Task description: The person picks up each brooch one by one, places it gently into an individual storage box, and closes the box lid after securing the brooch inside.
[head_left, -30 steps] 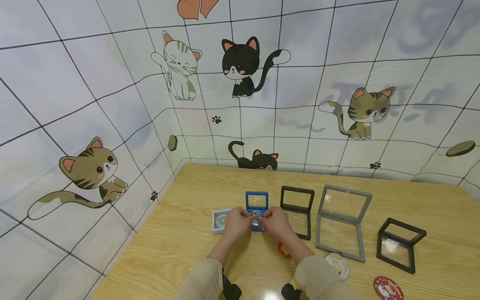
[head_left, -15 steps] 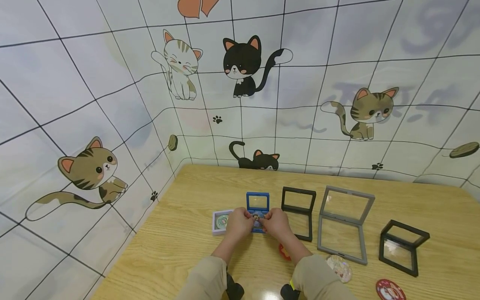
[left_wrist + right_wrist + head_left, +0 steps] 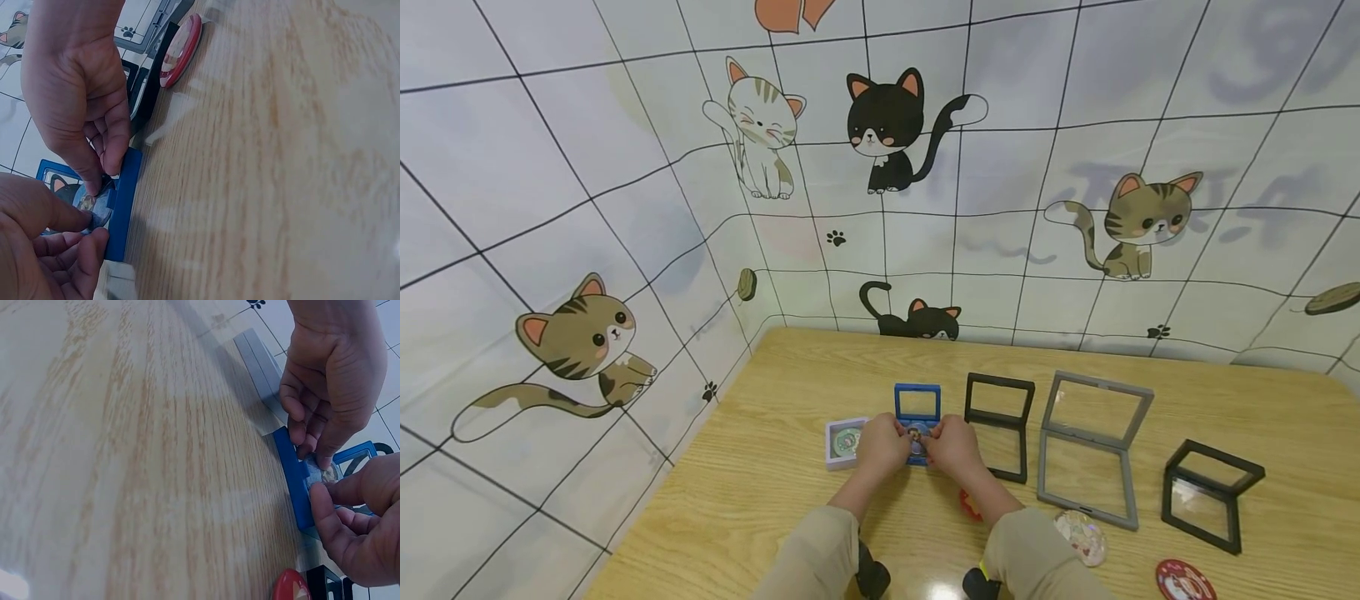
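Observation:
Both hands meet over a small blue frame case, its windowed lid raised and its lower half flat on the table. A round badge with a printed figure on a bluish ground is at the lower half. The left hand pinches the badge's left edge and the right hand its right edge. Thumbs and index fingers touch its rim in the left wrist view, where the blue front edge shows beside them. Whether the badge lies fully inside the case is hidden by the fingers.
A lilac frame holding a green badge is left of the hands. Open black frames, a larger grey frame, and loose badges, one red, one pale, one red-rimmed, occupy the right.
The hands stay at the blue case, fingers shifting slightly around the badge. The badge's printed face is turned a little more toward the head view. The whole scene has drifted slightly rightward.

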Tool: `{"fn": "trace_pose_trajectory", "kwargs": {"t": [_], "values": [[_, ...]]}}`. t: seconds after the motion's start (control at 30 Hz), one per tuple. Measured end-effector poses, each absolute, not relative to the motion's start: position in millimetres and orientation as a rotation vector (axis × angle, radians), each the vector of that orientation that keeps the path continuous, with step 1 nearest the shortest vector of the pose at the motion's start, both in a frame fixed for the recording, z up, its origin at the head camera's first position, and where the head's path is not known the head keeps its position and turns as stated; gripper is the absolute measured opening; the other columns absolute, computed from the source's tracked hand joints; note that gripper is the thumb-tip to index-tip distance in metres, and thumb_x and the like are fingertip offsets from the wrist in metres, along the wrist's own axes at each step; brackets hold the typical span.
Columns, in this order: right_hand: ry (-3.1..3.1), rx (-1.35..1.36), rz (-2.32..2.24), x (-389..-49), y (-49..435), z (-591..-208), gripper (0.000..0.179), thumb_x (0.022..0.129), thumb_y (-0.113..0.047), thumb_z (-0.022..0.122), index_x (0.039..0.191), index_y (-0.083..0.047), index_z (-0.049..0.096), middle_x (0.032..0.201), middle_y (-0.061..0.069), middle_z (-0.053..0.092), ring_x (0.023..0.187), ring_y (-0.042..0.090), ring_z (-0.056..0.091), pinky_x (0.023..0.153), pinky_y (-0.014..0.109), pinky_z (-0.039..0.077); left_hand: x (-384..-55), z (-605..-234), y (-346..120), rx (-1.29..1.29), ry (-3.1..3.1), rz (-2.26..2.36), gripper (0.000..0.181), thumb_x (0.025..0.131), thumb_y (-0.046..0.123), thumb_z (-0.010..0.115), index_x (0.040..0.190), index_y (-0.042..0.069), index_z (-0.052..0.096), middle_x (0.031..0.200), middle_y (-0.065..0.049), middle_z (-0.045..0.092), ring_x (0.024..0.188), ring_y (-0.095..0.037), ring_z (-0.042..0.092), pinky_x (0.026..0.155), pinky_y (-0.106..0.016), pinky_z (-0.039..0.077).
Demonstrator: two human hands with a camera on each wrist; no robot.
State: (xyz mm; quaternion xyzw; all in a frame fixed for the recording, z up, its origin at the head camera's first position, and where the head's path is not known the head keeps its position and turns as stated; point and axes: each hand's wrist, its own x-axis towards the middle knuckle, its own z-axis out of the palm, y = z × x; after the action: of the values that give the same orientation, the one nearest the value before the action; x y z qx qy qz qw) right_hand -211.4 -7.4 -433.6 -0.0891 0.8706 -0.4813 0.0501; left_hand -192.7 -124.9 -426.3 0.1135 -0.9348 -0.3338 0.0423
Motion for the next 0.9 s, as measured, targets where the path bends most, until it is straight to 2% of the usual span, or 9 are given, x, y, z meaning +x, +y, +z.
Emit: {"fn": "trace_pose_trajectory", "kwargs": {"t": [0.6, 0.9], "values": [[2.712, -0.275, -1.437, -212.6, -10.7, -442.2, 0.019, 0.078, 0.002, 0.064, 0.065, 0.001, 0.05, 0.053, 0.008, 0.055, 0.041, 0.014, 0.058, 0.041, 0.024, 0.046, -193.7, -426.7, -121.7, 0.358, -2.884, -0.939, 0.017, 0.074, 0.011, 0.068, 0.066, 0.008, 0.053, 0.059, -0.001, 0.05, 0.05, -0.015, 0.045, 0.042, -0.028, 0.032], [2.748, -0.26, -1.391, -214.5, -11.8, -439.3, 0.017, 0.077, -0.001, 0.066, 0.067, 0.002, 0.054, 0.05, 0.005, 0.056, 0.038, 0.011, 0.055, 0.041, 0.024, 0.044, -196.5, -425.6, -120.5, 0.356, -2.878, -0.908, 0.034, 0.073, 0.012, 0.067, 0.053, 0.013, 0.04, 0.048, 0.004, 0.038, 0.042, -0.012, 0.034, 0.037, -0.026, 0.023]]}}
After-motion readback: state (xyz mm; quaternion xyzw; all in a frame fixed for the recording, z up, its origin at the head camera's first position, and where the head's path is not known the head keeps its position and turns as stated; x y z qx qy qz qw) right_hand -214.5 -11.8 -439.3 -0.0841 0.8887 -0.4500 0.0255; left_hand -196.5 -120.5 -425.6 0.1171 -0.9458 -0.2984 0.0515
